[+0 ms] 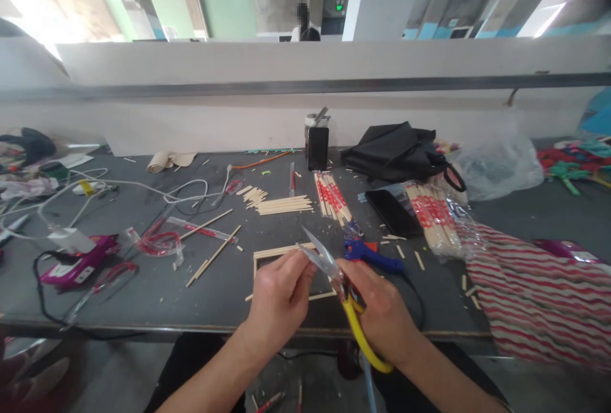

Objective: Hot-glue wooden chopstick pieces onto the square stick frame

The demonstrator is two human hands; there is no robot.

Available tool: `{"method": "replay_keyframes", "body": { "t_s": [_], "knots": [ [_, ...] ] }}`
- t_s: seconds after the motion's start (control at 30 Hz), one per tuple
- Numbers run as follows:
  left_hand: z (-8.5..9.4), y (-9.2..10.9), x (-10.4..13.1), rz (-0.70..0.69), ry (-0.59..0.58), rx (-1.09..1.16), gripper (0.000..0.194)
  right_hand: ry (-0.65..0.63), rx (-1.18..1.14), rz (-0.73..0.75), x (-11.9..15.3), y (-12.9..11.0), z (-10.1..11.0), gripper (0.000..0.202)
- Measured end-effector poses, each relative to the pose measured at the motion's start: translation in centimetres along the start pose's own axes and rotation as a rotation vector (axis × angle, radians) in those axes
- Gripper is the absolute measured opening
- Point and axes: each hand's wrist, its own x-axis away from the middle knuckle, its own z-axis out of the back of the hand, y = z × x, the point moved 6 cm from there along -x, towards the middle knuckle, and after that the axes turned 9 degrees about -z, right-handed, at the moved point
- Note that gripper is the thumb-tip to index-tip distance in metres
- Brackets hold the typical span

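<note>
My right hand (384, 305) grips a pair of scissors (353, 324) with yellow handles, and the blades stand apart, pointing up and to the left. Close to the blades, my left hand (279, 289) is closed in a pinch; whatever its fingertips hold is hidden. Under both hands lies a rectangular frame (274, 252) of thin wooden sticks, partly covered by the left hand. A blue glue gun (377, 257) rests on the table just beyond my right hand.
Cut sticks (285, 205) lie in the middle, with packs of chopsticks (333, 198) beside them. A dark phone (392, 211), a black bag (396, 152) and striped cloth (539, 292) are to the right. White cables (143, 182) and a purple device (81, 263) are at left.
</note>
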Motion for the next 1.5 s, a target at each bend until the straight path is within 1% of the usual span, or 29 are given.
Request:
{"method": "replay_keyframes", "body": {
  "t_s": [0.2, 0.33, 0.43, 0.57, 0.63, 0.7, 0.77, 0.83, 0.87, 0.93, 1.0, 1.07, 1.13, 1.2, 1.3, 1.5],
  "knots": [
    [-0.4, 0.8, 0.4, -0.070, -0.010, -0.050, 0.016, -0.060, -0.070, 0.002, -0.1, 0.0, -0.2, 0.049],
    [-0.7, 0.9, 0.6, -0.070, -0.007, -0.071, 0.017, -0.039, -0.076, 0.026, -0.1, -0.2, 0.1, 0.054],
    [-0.8, 0.9, 0.4, -0.065, 0.018, -0.106, 0.016, -0.004, -0.071, 0.034, -0.1, -0.2, 0.3, 0.049],
    [-0.2, 0.2, 0.1, -0.037, 0.040, -0.140, 0.014, -0.026, -0.037, -0.021, -0.7, 0.5, 0.1, 0.034],
    [0.7, -0.4, 0.0, 0.004, 0.057, -0.143, 0.010, 0.019, -0.044, -0.021, -1.1, 0.9, 0.6, 0.028],
    [1.7, -1.2, -0.2, 0.076, 0.087, -0.136, 0.011, 0.140, -0.028, -0.046, -1.4, 1.5, 1.8, 0.021],
    [2.4, -1.9, -0.2, 0.162, 0.096, -0.080, 0.015, 0.284, 0.023, -0.089, -1.6, 2.0, 3.2, 0.016],
    [2.4, -2.1, -0.2, 0.219, 0.061, 0.020, 0.019, 0.377, 0.064, -0.100, -1.5, 2.1, 4.1, 0.016],
    [2.2, -2.0, -0.3, 0.227, 0.032, 0.076, 0.021, 0.378, 0.067, -0.085, -1.4, 1.9, 4.3, 0.018],
    [1.7, -1.6, -0.3, 0.210, -0.019, 0.163, 0.022, 0.300, 0.039, -0.027, -1.2, 1.4, 3.8, 0.023],
    [1.5, -1.2, -0.4, 0.179, -0.041, 0.207, 0.021, 0.163, 0.001, 0.038, -1.0, 0.8, 2.9, 0.029],
    [1.5, -0.9, -0.4, 0.143, -0.033, 0.221, 0.021, 0.049, -0.010, 0.089, -0.7, 0.1, 1.9, 0.032],
    [1.6, -0.6, -0.5, 0.102, -0.013, 0.228, 0.020, -0.008, 0.002, 0.114, -0.5, -0.4, 1.3, 0.033],
    [1.8, -0.5, -0.5, 0.063, -0.001, 0.231, 0.019, -0.025, 0.007, 0.117, -0.4, -0.7, 1.2, 0.034],
    [1.7, -0.3, -0.5, 0.027, -0.021, 0.236, 0.017, -0.023, 0.011, 0.119, -0.5, -0.9, 1.2, 0.035],
    [1.7, -0.1, -0.5, 0.009, -0.020, 0.268, 0.015, 0.008, 0.054, 0.149, -0.4, -1.1, 1.5, 0.035]
  ]
}}
